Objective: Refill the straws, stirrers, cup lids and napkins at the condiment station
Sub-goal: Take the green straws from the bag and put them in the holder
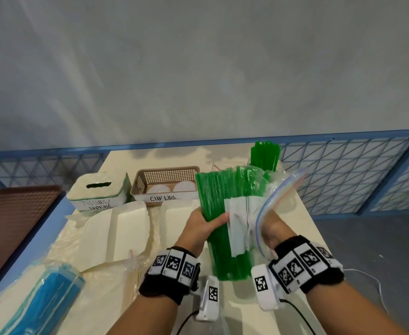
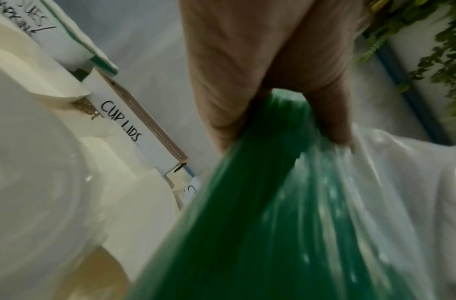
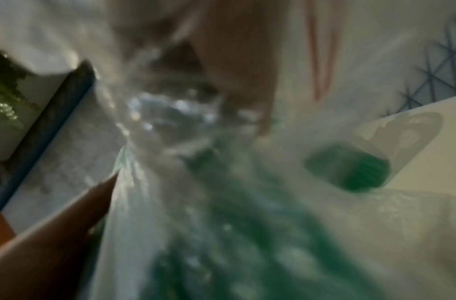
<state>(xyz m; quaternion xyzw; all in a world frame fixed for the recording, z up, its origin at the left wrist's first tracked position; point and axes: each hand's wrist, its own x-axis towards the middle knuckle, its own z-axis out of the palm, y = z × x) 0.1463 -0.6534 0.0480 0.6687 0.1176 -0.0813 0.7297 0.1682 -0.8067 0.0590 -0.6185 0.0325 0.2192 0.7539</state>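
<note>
Green straws (image 1: 225, 213) stand as a thick bundle above the desk (image 1: 293, 213), half out of a clear zip bag (image 1: 271, 201). Left hand (image 1: 203, 226) fingers (image 2: 332, 105) curl around the bundle's middle. Right hand (image 1: 271, 228) grips the bag beside the straws.

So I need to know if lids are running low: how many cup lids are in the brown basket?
2 show in the brown basket: left lid, right lid. The label and front wall may hide more.
</note>
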